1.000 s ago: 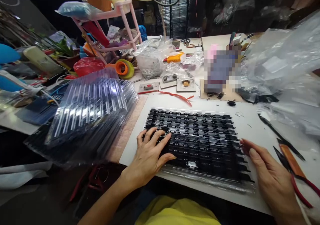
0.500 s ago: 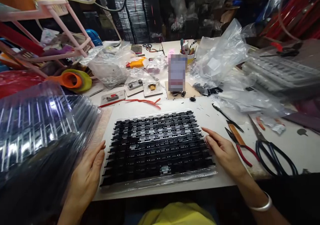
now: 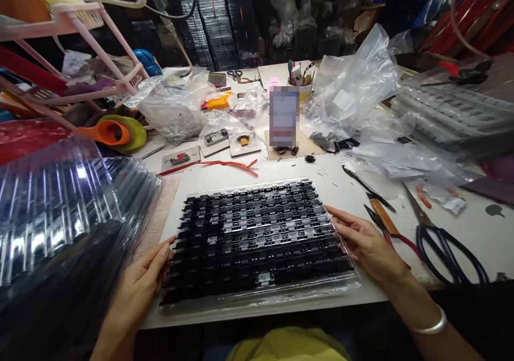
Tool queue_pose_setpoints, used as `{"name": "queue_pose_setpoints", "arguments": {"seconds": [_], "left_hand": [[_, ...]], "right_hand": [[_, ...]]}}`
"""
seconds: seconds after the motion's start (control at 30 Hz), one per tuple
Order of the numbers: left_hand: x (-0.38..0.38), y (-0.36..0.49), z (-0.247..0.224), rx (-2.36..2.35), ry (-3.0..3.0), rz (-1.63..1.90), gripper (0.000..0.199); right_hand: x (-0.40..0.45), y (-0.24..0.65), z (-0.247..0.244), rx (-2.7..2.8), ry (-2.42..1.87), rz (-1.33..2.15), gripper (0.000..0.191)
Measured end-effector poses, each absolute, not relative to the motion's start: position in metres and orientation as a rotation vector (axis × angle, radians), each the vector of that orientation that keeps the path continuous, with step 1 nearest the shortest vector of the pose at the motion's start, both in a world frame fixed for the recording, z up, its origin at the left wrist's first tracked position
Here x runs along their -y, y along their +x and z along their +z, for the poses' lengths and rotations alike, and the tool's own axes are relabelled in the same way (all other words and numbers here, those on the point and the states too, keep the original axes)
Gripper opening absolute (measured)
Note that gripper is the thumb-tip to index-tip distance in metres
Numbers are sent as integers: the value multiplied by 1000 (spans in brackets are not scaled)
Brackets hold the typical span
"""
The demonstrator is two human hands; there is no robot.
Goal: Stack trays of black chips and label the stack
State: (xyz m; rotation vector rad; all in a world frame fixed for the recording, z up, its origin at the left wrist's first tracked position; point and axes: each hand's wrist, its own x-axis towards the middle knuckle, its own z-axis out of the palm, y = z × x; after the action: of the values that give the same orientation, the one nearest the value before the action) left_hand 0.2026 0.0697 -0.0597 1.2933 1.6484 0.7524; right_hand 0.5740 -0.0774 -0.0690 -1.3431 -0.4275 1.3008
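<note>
A clear plastic tray (image 3: 299, 293) filled with rows of small black parts (image 3: 257, 238) lies in front of me, its near edge close to the table's front. My left hand (image 3: 138, 278) grips the tray's left edge, thumb on top and the fingers partly hidden beneath. On the right edge, my right hand (image 3: 367, 246) has its fingers around the rim, a silver bangle on the wrist. One part near the front and several in the middle rows show pale, shiny tops.
Stacked clear trays (image 3: 60, 205) stand left. At right lie large scissors (image 3: 445, 243), orange-and-red-handled pliers (image 3: 385, 219) and black tweezers (image 3: 361, 184). Behind are a red strip (image 3: 225, 163), a blurred-out upright device (image 3: 284, 115), plastic bags (image 3: 349, 93) and an orange tape dispenser (image 3: 110, 130).
Both hands have closed in on the tray's edges, where the left was apart from it before. The tray's near side looks slightly nearer and wider.
</note>
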Motion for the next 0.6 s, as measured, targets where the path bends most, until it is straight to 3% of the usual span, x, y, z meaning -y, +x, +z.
{"name": "queue_pose_setpoints", "arguments": {"seconds": [0.6], "left_hand": [[-74,196,-70,-1569,1190,765,63]], "right_hand": [[83,574,-75,569,-1398,1255,48]]}}
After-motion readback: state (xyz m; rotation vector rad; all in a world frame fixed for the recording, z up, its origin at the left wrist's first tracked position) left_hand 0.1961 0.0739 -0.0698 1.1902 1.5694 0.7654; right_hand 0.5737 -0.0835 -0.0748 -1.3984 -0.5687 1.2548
